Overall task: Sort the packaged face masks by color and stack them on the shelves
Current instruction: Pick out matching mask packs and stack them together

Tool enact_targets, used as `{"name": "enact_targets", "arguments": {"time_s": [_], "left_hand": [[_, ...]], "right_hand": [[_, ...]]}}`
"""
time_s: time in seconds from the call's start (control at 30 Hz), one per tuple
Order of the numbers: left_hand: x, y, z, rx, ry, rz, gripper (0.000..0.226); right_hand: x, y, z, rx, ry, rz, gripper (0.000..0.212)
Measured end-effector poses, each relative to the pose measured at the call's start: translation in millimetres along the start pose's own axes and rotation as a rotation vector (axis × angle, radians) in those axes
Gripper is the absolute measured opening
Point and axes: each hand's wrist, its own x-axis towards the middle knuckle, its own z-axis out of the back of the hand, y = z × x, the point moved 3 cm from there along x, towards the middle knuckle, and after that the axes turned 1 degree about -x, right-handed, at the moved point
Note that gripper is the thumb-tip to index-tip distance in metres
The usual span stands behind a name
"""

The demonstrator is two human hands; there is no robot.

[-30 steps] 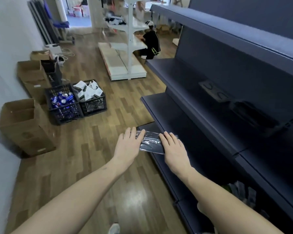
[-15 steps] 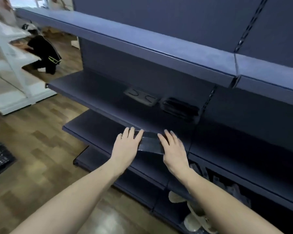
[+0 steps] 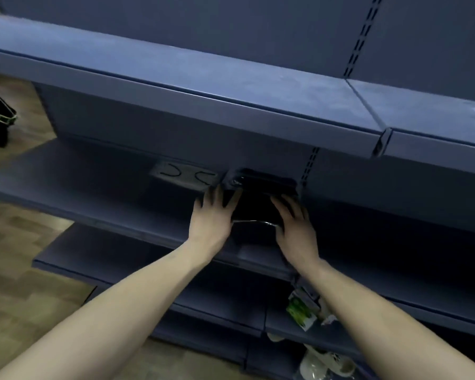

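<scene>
Both hands, left hand (image 3: 213,215) and right hand (image 3: 292,224), have carried the gripped black mask packet (image 3: 254,215) onto the shelf (image 3: 107,187).

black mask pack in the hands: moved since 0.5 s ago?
Yes. The black mask pack, held by the left hand and right hand, has gone from the shelf's front edge back toward the black stack beside the grey pack.
</scene>
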Motion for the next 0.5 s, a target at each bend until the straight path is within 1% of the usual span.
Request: {"name": "enact_targets", "arguments": {"time_s": [0.07, 0.13, 0.23, 0.27, 0.33, 0.43, 0.5], "left_hand": [[23, 3, -2, 0.05, -0.032, -0.007, 0.083], [47, 7, -9, 0.092, -0.06, -0.037, 0.082], [81, 9, -16, 0.024, -0.03, -0.054, 0.071], [90, 9, -17, -0.004, -0.051, -0.06, 0.068], [107, 9, -22, -0.062, -0.096, -0.07, 0.07], [130, 10, -39, -0.184, -0.14, -0.085, 0.078], [143, 9, -54, -0.317, -0.058, -0.108, 0.076]], "right_hand": [[15, -8, -4, 0.029, -0.036, -0.02, 0.07], [31, -16, -11, 0.032, -0.076, -0.031, 0.069], [59, -25, -17, -0.005, -0.176, -0.01, 0.066], [68, -28, -19, -0.016, -0.205, 0.004, 0.064], [87, -35, -20, -0.04, -0.243, 0.031, 0.063], [110, -49, -28, -0.118, -0.231, 0.026, 0.062], [122, -64, -40, -0.165, -0.16, -0.012, 0.056]]}}
